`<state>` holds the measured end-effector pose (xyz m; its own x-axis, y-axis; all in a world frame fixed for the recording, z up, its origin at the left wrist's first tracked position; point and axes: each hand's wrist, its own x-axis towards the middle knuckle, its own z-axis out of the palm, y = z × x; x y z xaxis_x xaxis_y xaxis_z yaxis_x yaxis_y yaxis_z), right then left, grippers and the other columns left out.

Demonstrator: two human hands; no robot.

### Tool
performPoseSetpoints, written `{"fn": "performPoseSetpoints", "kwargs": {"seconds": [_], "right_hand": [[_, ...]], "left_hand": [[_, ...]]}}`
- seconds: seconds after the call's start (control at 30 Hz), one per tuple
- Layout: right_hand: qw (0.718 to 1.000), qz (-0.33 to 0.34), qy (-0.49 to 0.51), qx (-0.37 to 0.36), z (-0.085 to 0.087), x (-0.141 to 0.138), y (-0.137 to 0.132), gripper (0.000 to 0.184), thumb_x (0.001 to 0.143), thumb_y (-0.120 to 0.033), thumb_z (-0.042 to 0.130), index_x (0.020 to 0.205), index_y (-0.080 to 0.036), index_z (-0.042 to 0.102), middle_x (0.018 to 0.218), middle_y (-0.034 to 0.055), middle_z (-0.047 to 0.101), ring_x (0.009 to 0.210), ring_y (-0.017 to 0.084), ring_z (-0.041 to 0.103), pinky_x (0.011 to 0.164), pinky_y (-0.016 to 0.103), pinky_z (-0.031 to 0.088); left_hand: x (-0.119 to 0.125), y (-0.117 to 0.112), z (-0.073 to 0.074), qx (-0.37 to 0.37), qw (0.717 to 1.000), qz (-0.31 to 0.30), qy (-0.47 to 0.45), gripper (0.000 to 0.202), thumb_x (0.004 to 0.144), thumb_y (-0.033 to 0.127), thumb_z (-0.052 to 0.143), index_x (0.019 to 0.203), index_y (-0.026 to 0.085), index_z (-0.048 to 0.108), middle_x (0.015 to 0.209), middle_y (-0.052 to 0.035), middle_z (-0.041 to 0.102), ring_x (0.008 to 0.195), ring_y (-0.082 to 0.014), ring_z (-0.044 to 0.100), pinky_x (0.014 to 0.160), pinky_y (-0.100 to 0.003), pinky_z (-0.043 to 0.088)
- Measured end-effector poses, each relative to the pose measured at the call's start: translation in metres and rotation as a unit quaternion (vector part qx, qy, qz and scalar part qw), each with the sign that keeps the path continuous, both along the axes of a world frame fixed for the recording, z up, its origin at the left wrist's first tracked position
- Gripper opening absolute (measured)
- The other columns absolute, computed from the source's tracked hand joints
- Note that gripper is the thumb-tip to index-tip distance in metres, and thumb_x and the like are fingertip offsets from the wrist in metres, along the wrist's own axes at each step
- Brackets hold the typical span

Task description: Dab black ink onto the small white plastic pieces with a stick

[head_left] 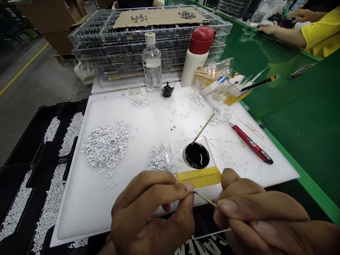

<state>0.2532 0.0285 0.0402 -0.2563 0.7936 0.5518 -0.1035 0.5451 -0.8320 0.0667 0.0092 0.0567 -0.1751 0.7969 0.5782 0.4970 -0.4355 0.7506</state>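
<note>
My left hand (151, 212) is closed in a pinch at the near edge of the white board (87, 202), gripping a tiny part (191, 190) at its fingertips. My right hand (260, 216) is closed on a thin wooden stick (205, 199) whose tip touches that part. Just beyond my hands lies a clear square dish (192, 156) with a pool of black paint (197, 155) and a yellow strip. A second stick (203, 128) leans in the paint. Piles of small white parts (106, 145) lie on the board.
A clear bottle (151, 63), a white flask with red cap (198, 53), a small black cup (168, 90) and stacked clear trays (148, 39) stand at the back. A red knife (252, 144) lies right. Black trays of white parts (50, 205) sit left. Another person's hands (287, 24) work at far right.
</note>
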Motion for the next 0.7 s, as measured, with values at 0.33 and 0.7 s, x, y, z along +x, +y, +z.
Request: {"fn": "performPoseSetpoints", "kwargs": {"seconds": [0.33,0.7], "right_hand": [[0.999,-0.028,0.031,0.024,-0.006,-0.008,0.0,0.048,0.1,-0.008,0.067,0.136,-0.04,0.064,0.096,-0.0027,0.077,0.064,0.01,0.067,0.062,0.025,0.06],[0.999,-0.042,0.004,0.02,-0.01,-0.002,-0.004,0.044,0.097,-0.005,0.07,0.13,-0.034,0.065,0.099,-0.0012,0.077,0.066,0.011,0.068,0.073,0.031,0.064]], "left_hand": [[0.0,0.0,0.001,0.009,1.0,0.002,0.0,0.019,0.087,0.003,0.072,0.094,0.021,0.071,0.092,0.008,0.071,0.071,-0.0021,0.069,0.063,-0.01,0.058],[-0.003,0.0,0.003,0.001,1.0,-0.007,-0.001,0.021,0.086,0.0,0.071,0.093,0.019,0.071,0.093,0.0075,0.071,0.074,-0.0022,0.069,0.065,-0.01,0.059]]}}
